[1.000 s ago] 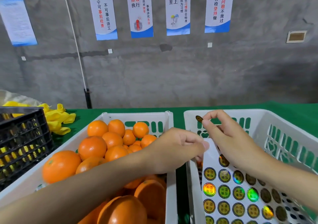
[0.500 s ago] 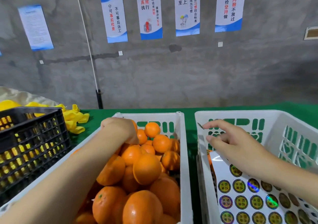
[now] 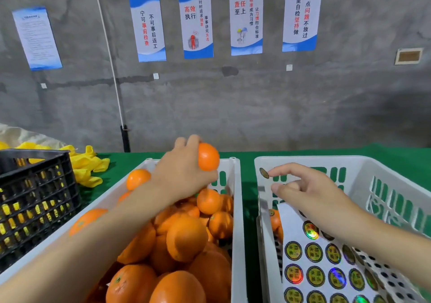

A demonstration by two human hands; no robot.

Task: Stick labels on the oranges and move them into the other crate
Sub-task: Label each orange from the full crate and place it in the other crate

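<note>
My left hand (image 3: 184, 172) grips one orange (image 3: 207, 157), lifted above the far end of the left white crate (image 3: 236, 209), which is heaped with several oranges (image 3: 186, 237). My right hand (image 3: 310, 193) hovers over the near-left corner of the right white crate (image 3: 326, 160). A small round label (image 3: 264, 173) clings to its index fingertip, and the thumb sits apart below it. A white sheet of shiny round labels (image 3: 294, 230) lies in the right crate under my right forearm. One orange (image 3: 275, 221) shows beside the sheet against the crate's left wall.
A black crate (image 3: 35, 197) stands at the left, with yellow foam nets (image 3: 86, 165) behind it. The crates sit on a green tablecloth (image 3: 247, 174). A grey wall with posters rises just behind the table.
My left hand went from the label sheet into the left crate and now has lifted an orange out of the pile. My right hand keeps the peeled label, now off the thumb.
</note>
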